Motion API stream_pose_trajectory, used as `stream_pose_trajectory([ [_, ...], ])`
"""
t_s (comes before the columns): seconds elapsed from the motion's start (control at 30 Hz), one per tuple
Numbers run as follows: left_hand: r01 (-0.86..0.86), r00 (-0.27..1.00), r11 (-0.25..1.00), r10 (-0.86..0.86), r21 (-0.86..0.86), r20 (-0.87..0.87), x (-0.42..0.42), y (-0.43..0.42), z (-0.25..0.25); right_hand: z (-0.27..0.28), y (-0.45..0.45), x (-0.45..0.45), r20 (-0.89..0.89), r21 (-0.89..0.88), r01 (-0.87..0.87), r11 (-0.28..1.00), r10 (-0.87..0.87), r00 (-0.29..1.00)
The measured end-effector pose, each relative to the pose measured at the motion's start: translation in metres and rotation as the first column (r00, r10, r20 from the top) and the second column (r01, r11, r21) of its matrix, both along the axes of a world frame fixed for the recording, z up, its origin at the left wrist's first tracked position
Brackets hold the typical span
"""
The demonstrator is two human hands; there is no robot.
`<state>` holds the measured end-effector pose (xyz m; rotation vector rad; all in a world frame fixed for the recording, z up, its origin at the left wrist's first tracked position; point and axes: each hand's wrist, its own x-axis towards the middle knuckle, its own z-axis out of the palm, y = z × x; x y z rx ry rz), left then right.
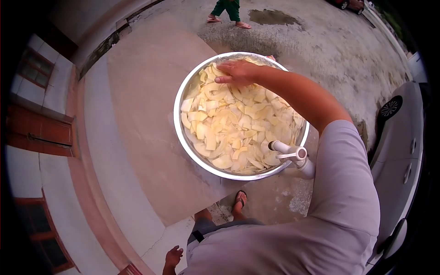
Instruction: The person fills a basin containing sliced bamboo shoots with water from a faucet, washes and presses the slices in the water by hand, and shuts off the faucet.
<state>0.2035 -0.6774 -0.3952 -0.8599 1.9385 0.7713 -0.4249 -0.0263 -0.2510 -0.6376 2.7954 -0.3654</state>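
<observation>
A large round metal basin (179, 123) holds many pale yellow, flat slices (233, 123) lying in water. My right hand (238, 73) lies at the basin's far side, palm down on the slices, with its fingers stretched out to the left and nothing gripped in it. Low in the view, away from the basin, my left hand (174, 256) hangs beside my body, its fingers apart and holding nothing. A white tap (293, 155) reaches over the basin's right rim near my right sleeve.
A person's legs in green trousers (225, 8) stand at the top. To the right is a parked car (398, 160), with a red vehicle (350, 4) farther back. A building wall with a brown door (41, 130) runs along the left. A wet patch (274, 17) marks the ground.
</observation>
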Motion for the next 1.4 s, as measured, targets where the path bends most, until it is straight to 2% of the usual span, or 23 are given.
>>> stream_pose_trajectory([
  [0.1, -0.054, 0.998, 0.998, 0.053, 0.025, 0.025, -0.011, 0.009, 0.001, 0.031, -0.013, 0.029, -0.019, 0.181, 0.006, 0.983, -0.002, 1.0],
  [0.13, 0.015, 1.0, 1.0, -0.015, 0.011, 0.02, -0.013, 0.007, -0.005, 0.036, -0.017, 0.026, -0.011, 0.233, 0.015, 0.972, -0.012, 1.0],
  [0.23, 0.045, 0.998, 0.999, -0.045, 0.007, -0.052, -0.023, 0.006, -0.005, -0.003, -0.022, 0.002, -0.228, 0.102, -0.013, 0.995, 0.036, 0.973],
  [0.3, -0.06, 0.995, 0.997, 0.063, 0.041, -0.079, -0.029, 0.006, 0.001, -0.013, -0.024, 0.003, -0.098, 0.045, -0.028, 0.999, 0.033, 0.995],
  [0.37, -0.119, 0.988, 0.991, 0.124, 0.064, -0.089, -0.032, 0.004, 0.002, 0.009, -0.029, 0.02, 0.026, 0.034, -0.038, 0.999, 0.038, 0.999],
  [0.47, -0.151, 0.986, 0.986, 0.155, 0.07, -0.063, -0.028, 0.0, 0.0, 0.012, -0.008, 0.054, -0.089, -0.008, -0.086, 0.996, 0.085, 0.992],
  [0.57, -0.137, 0.99, 0.984, 0.138, 0.113, 0.0, -0.025, -0.008, -0.011, 0.012, 0.033, 0.064, -0.196, -0.019, 0.078, 0.997, -0.08, 0.977],
  [0.63, -0.109, 0.993, 0.989, 0.113, 0.096, -0.034, -0.024, -0.005, -0.014, -0.007, 0.069, 0.062, -0.277, 0.075, 0.157, 0.985, -0.13, 0.952],
  [0.7, -0.059, 0.996, 0.995, 0.063, 0.077, -0.055, -0.029, -0.003, -0.014, -0.006, 0.082, 0.077, -0.13, 0.005, 0.262, 0.965, -0.259, 0.957],
  [0.8, -0.091, 0.989, 0.993, 0.099, 0.075, -0.114, -0.035, 0.008, 0.0, 0.029, 0.069, 0.087, 0.057, 0.142, 0.331, 0.933, -0.341, 0.938],
  [0.87, -0.094, 0.988, 0.992, 0.103, 0.078, -0.114, -0.034, 0.01, 0.003, 0.033, 0.062, 0.086, -0.123, 0.135, 0.32, 0.938, -0.305, 0.944],
  [0.9, -0.033, 0.994, 0.998, 0.038, 0.052, -0.101, -0.033, 0.009, 0.004, 0.033, 0.061, 0.082, -0.213, 0.133, 0.319, 0.938, -0.287, 0.934],
  [0.97, 0.087, 0.994, 0.996, -0.086, 0.008, -0.071, -0.035, 0.008, 0.001, 0.004, 0.065, 0.052, -0.28, 0.012, 0.261, 0.965, -0.247, 0.928],
  [1.03, 0.092, 0.989, 0.996, -0.092, 0.0, -0.114, -0.036, 0.008, 0.0, -0.021, 0.053, 0.037, -0.395, -0.069, 0.219, 0.973, -0.229, 0.89],
  [1.07, 0.1, 0.987, 0.995, -0.101, -0.018, -0.125, -0.036, 0.008, 0.001, -0.022, 0.049, 0.033, -0.232, -0.018, 0.261, 0.965, -0.258, 0.938],
  [1.17, 0.021, 0.989, 1.0, -0.019, 0.012, -0.149, -0.038, 0.015, 0.013, -0.011, 0.044, 0.042, -0.061, 0.072, 0.237, 0.969, -0.232, 0.971],
  [1.2, -0.003, 0.99, 1.0, 0.007, 0.025, -0.143, -0.039, 0.02, 0.02, -0.004, 0.045, 0.054, -0.153, 0.072, 0.245, 0.967, -0.232, 0.961],
  [1.23, -0.02, 0.991, 0.999, 0.024, 0.032, -0.131, -0.032, 0.017, 0.022, 0.0, 0.054, 0.067, -0.289, -0.033, 0.235, 0.972, -0.234, 0.928],
  [1.3, -0.035, 0.993, 0.998, 0.042, 0.057, -0.114, -0.031, 0.013, 0.013, 0.032, 0.068, 0.105, -0.233, -0.124, 0.371, 0.92, -0.39, 0.891],
  [1.4, -0.088, 0.995, 0.993, 0.092, 0.075, -0.045, -0.032, 0.006, 0.002, 0.025, 0.121, 0.147, -0.278, -0.197, 0.522, 0.83, -0.558, 0.782],
])
